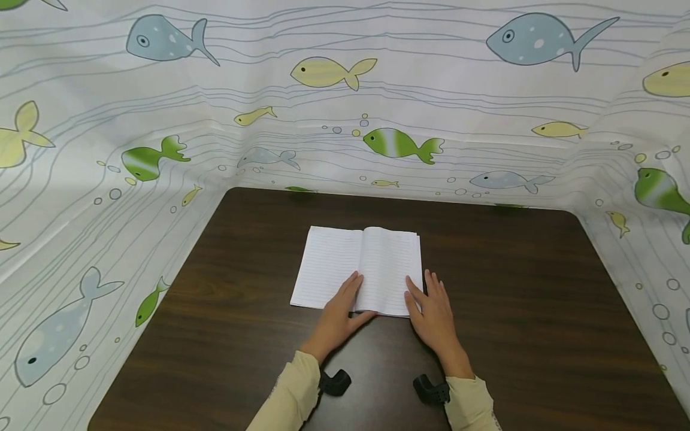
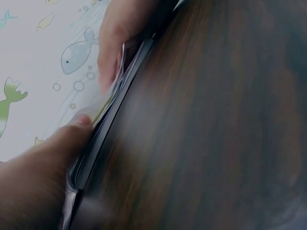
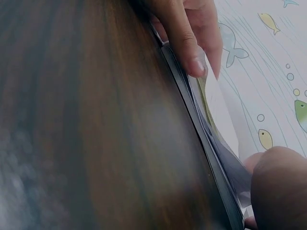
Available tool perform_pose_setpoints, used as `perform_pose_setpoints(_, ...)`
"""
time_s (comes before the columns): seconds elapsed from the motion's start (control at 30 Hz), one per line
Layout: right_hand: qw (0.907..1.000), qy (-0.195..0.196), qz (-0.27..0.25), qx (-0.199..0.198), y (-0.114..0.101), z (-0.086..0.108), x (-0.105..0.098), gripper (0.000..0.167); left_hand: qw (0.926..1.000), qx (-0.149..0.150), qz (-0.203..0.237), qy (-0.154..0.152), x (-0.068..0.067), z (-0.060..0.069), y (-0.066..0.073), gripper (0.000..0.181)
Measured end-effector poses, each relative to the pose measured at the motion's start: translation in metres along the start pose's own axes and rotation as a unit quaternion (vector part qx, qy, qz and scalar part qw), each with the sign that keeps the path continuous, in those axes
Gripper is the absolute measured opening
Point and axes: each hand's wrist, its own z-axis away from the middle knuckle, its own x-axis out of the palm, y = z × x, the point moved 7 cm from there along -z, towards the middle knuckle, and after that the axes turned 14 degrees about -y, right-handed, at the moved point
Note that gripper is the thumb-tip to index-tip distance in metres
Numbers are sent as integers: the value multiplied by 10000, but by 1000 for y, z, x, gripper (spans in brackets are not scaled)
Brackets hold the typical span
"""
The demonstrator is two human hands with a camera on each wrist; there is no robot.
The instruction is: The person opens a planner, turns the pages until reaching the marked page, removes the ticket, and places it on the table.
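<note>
An open lined notebook (image 1: 329, 263) lies on the dark wooden table. The left hand (image 1: 338, 316) rests at its middle fold, fingers extended on the pages and the thumb along the near edge. On the notebook's right side lies the right hand (image 1: 433, 311), its fingers extended over the page's right edge and its thumb near the lower corner. In the left wrist view the left hand (image 2: 43, 167) touches the page edges, with the right hand (image 2: 125, 38) beyond. The right wrist view shows the notebook's edge (image 3: 206, 139) side-on between the right hand (image 3: 280, 187) and the left hand (image 3: 187, 33).
The brown tabletop (image 1: 539, 311) surrounds the notebook. A white curtain with printed fish (image 1: 404, 102) stands behind the table and along both sides. Black wrist cameras (image 1: 335, 383) sit at both sleeve cuffs.
</note>
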Motion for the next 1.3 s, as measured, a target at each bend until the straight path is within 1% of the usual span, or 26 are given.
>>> perform_pose_setpoints(0.07, 10000, -7, 1, -1, 0, 0, 1, 47, 9999, 74, -31, 85, -3, 1, 0, 81)
perform_pose_setpoints(0.17, 10000, -12, -16, -18, -1, 0, 1, 50, 9990, 229, -243, 303, -7, 2, 2, 86)
perform_pose_setpoints(0.23, 10000, -11, -50, -26, -1, 1, 1, 53, 9963, 389, -488, 589, -11, 4, 5, 90)
perform_pose_setpoints(0.27, 10000, 6, -89, -25, -1, 1, 0, 54, 9939, 475, -608, 791, -13, 4, 7, 92)
perform_pose_setpoints(0.33, 9999, 40, -155, 2, -1, 1, -1, 56, 9866, 565, -787, 1314, -20, 7, 10, 97)
perform_pose_setpoints(0.37, 9998, 52, -189, 21, -1, 1, -1, 57, 9816, 566, -837, 1623, -24, 8, 11, 98)
perform_pose_setpoints(0.43, 9997, 77, -243, 60, 0, 1, -2, 59, 9695, 462, -916, 2228, -31, 12, 12, 100)
perform_pose_setpoints(0.5, 9995, 70, -277, 111, 1, 0, -2, 61, 9564, 246, -1002, 2731, -38, 16, 12, 99)
perform_pose_setpoints(0.53, 9995, 52, -265, 138, 2, 0, -1, 62, 9500, 117, -1080, 2926, -40, 18, 11, 99)
perform_pose_setpoints(0.57, 9995, 30, -256, 165, 2, 0, -1, 63, 9451, -41, -1180, 3046, -42, 19, 10, 99)
perform_pose_setpoints(0.63, 9995, -10, -229, 223, 3, -1, 0, 65, 9392, -309, -1388, 3124, -44, 20, 8, 99)
perform_pose_setpoints(0.7, 9994, -43, -200, 270, 3, 0, 0, 65, 9372, -529, -1637, 3035, -44, 19, 7, 95)
perform_pose_setpoints(0.73, 9994, -50, -181, 283, 3, 0, 1, 65, 9365, -593, -1752, 2979, -44, 18, 7, 93)
perform_pose_setpoints(0.77, 9994, -52, -172, 290, 3, 0, 0, 65, 9366, -642, -1847, 2906, -43, 18, 6, 92)
perform_pose_setpoints(0.87, 9995, -38, -155, 279, 2, 1, 0, 64, 9355, -654, -2095, 2771, -42, 17, 6, 85)
perform_pose_setpoints(0.9, 9995, -31, -143, 270, 1, 2, 0, 64, 9369, -598, -2108, 2725, -41, 16, 6, 81)
perform_pose_setpoints(0.93, 9996, -21, -122, 260, 1, 2, 0, 63, 9406, -499, -2069, 2645, -40, 15, 7, 77)
perform_pose_setpoints(0.97, 9996, -11, -111, 252, 1, 2, 0, 63, 9467, -376, -1989, 2506, -37, 13, 7, 72)
perform_pose_setpoints(1.03, 9997, 14, -85, 239, 1, 2, 0, 62, 9629, -141, -1760, 2043, -30, 9, 7, 62)
perform_pose_setpoints(1.1, 9998, 48, -59, 209, 1, 2, 0, 62, 9809, 32, -1418, 1332, -20, 3, 6, 53)
perform_pose_setpoints(1.13, 9998, 56, -54, 202, 0, 2, 0, 61, 9877, 53, -1266, 915, -13, 1, 6, 49)
perform_pose_setpoints(1.17, 9998, 63, -69, 193, 1, 1, 0, 61, 9915, 31, -1200, 497, -7, -1, 5, 48)
perform_pose_setpoints(1.2, 9998, 68, -76, 182, 0, 1, 0, 61, 9928, -23, -1195, 119, -1, -2, 4, 48)
perform_pose_setpoints(1.23, 9998, 67, -83, 172, 0, 1, -1, 62, 9928, -78, -1176, -195, 5, -3, 3, 48)
perform_pose_setpoints(1.27, 9998, 68, -89, 166, 1, 1, -1, 62, 9918, -123, -1195, -434, 9, -3, 2, 49)
perform_pose_setpoints(1.3, 9998, 72, -101, 157, 1, 0, -1, 62, 9902, -146, -1256, -601, 12, -3, 2, 49)
